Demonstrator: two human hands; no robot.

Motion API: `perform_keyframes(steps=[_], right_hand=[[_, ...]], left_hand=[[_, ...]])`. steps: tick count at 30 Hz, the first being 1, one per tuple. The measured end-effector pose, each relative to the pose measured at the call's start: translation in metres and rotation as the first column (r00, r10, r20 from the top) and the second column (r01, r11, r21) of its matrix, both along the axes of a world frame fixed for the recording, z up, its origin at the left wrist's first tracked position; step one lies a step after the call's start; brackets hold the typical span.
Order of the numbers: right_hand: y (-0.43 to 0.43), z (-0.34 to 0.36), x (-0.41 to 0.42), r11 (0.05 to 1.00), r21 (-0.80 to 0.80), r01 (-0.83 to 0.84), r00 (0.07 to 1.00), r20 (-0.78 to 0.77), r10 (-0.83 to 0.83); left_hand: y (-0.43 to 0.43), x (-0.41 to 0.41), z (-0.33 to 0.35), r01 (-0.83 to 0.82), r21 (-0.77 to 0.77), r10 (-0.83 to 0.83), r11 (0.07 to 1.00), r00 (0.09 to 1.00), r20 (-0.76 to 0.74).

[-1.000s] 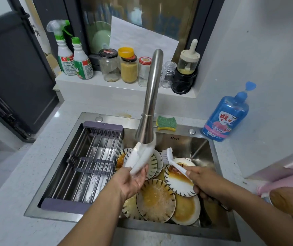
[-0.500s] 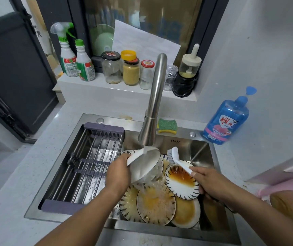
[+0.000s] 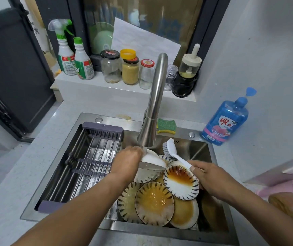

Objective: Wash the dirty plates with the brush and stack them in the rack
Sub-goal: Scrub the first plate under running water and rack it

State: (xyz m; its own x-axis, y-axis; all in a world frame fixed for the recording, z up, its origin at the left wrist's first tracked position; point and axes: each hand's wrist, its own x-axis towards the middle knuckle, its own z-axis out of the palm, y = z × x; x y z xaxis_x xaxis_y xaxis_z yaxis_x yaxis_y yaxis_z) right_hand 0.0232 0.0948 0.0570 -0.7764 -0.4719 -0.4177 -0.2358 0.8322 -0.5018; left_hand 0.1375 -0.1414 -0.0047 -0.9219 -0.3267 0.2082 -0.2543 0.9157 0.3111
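My left hand [image 3: 127, 161] grips a white plate [image 3: 152, 159] by its edge, tilted with its back upward, right under the tap spout [image 3: 146, 137]. My right hand [image 3: 207, 174] holds the white dish brush [image 3: 173, 152] by its handle, bristles up and to the left, just right of the held plate and apart from it. Several dirty striped plates with orange sauce [image 3: 181, 181] [image 3: 154, 203] lie piled in the sink below. The metal rack [image 3: 87, 160] with purple ends spans the left half of the sink and holds no plates.
A green and yellow sponge [image 3: 166, 126] lies on the sink's back rim [image 3: 110, 118]. A blue soap bottle [image 3: 225, 121] stands at the right. Jars and spray bottles [image 3: 66, 52] line the ledge behind. A pink container [image 3: 291, 189] sits at the far right.
My left hand turned over the plate and lifted it closer under the spout. The brush rose slightly and swung nearer the plate.
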Motion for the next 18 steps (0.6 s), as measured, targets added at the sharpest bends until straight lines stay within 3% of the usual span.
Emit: perform_keyframes(steps=[3,5,7,9,13,18], right_hand=[[0.001,0.000,-0.002,1.000,0.006,0.002,1.000,-0.016,-0.002],[0.002,0.000,-0.003,1.000,0.004,0.007,1.000,-0.017,-0.007],[0.002,-0.001,-0.002,1.000,0.001,0.014,1.000,-0.013,-0.014],[0.001,-0.002,-0.003,1.000,-0.004,0.013,1.000,-0.016,-0.013],[-0.004,-0.003,-0.005,1.000,0.006,-0.002,1.000,-0.021,0.002],[-0.010,-0.003,-0.003,1.000,0.023,-0.015,0.999,-0.033,0.015]], left_hand=[[-0.005,0.000,-0.005,-0.164,0.305,0.176,0.938,0.984,-0.014],[-0.009,0.006,-0.015,-0.201,0.549,0.261,0.812,0.965,-0.032],[-0.009,0.016,-0.023,-0.209,0.686,0.337,0.697,0.940,-0.056],[-0.005,0.026,-0.029,-0.264,0.823,0.445,0.503,0.895,0.015],[0.005,0.036,-0.048,-0.292,0.954,0.560,-0.066,0.781,0.278],[0.016,0.028,-0.039,-0.186,0.856,0.542,-0.483,0.704,0.459]])
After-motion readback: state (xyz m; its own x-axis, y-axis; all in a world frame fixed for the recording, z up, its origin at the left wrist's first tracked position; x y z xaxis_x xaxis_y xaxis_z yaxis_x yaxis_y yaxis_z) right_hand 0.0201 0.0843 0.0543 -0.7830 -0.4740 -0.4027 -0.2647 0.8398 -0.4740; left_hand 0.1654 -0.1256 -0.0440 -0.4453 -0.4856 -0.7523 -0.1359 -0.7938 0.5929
